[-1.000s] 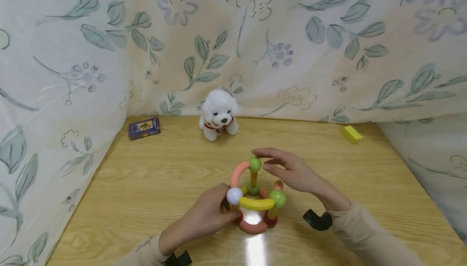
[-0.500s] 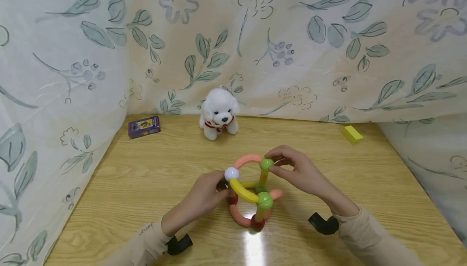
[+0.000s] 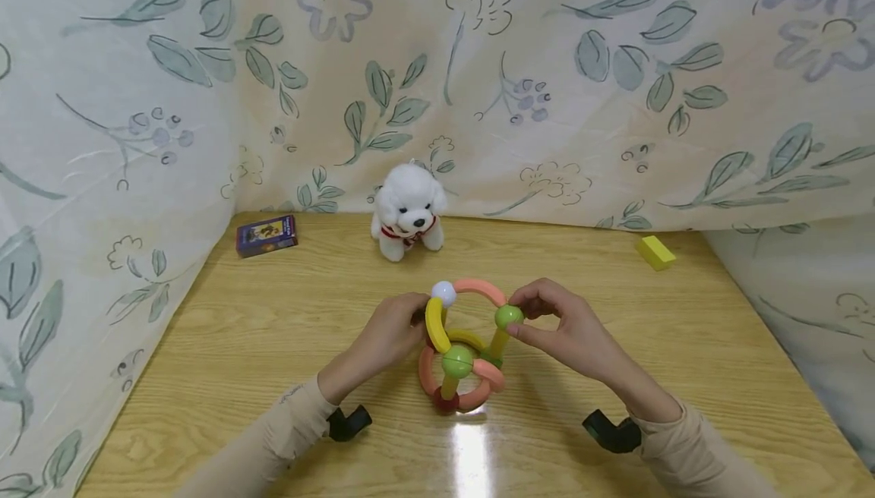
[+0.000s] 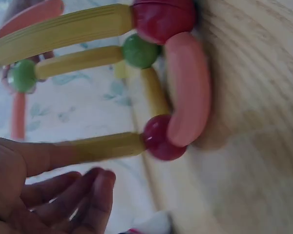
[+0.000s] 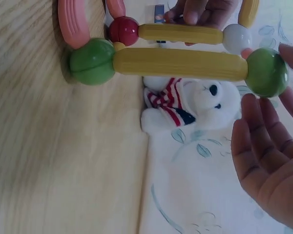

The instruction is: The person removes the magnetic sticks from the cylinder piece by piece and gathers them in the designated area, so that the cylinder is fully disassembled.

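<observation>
A frame of magnetic rods and balls stands on the wooden table [image 3: 307, 316] between my hands. Its upper ring has a white ball [image 3: 443, 294], two green balls, a yellow curved rod [image 3: 435, 323] and pink curved rods [image 3: 481, 287]. Red balls [image 4: 164, 137] and a green one [image 5: 93, 61] show at the base, joined to the top by straight yellow rods [image 5: 180, 63]. My left hand [image 3: 386, 338] grips the upright below the white ball, thumb along it. With thumb and fingertips, my right hand [image 3: 574, 335] pinches the upper green ball [image 3: 509, 318].
A white plush dog [image 3: 410, 209] sits behind the frame, near the floral cloth [image 3: 478, 103]. A small purple box [image 3: 266, 236] lies at the back left, a yellow block [image 3: 656, 253] at the back right. Black wrist mounts [image 3: 613, 433] hang below both sleeves.
The frame has turned clockwise as seen from above. The white ball has swung away from me and the front green ball leftward. My right hand has closed onto its green ball.
</observation>
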`<state>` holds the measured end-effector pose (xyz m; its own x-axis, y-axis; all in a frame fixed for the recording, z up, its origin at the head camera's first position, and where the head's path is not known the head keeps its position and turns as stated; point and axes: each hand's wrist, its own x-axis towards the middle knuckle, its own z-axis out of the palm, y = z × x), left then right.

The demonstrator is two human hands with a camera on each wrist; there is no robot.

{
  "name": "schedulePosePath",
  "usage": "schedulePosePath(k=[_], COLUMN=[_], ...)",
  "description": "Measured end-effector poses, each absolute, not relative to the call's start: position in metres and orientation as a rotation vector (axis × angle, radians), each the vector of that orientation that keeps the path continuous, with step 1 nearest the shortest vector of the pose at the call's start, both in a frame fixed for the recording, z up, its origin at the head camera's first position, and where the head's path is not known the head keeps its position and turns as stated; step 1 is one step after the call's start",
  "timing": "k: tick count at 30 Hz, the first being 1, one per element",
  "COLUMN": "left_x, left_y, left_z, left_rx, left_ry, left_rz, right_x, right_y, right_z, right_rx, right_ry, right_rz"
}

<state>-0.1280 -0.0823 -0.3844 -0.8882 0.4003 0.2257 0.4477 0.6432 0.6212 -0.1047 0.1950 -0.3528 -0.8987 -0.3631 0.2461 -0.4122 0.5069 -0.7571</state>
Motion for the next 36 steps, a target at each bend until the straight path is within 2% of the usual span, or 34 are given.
schedulePosePath(k=[6, 12, 15, 22, 36], left_x=[-0.109, -0.092, -0.089, -0.088, -0.088], left_y=[-0.103, -0.099, -0.090, -0.085, -0.087], left_z=[-0.363, -0.344, -0.345, -0.354, -0.358], left_rx=[-0.758, -1.221, -1.323, -1.309, -1.286], left_ry=[-2.506, -2.133, -2.065, -2.060, -2.055], left_rz=[-0.939, -0.602, -0.396, -0.329, -0.333], right_x=[-0.090, -0.070, -0.066, -0.068, -0.069], right_y=[0.200, 0.187, 0.174, 0.154, 0.148], right_z=[-0.346, -0.347, -0.354, -0.366, -0.370], right_rx=[0.714, 0.999, 1.081, 1.149, 1.161], right_ry=[-2.443, -2.337, -2.353, -2.352, -2.354], right_rz=[1.231, 1.095, 1.000, 0.946, 0.862])
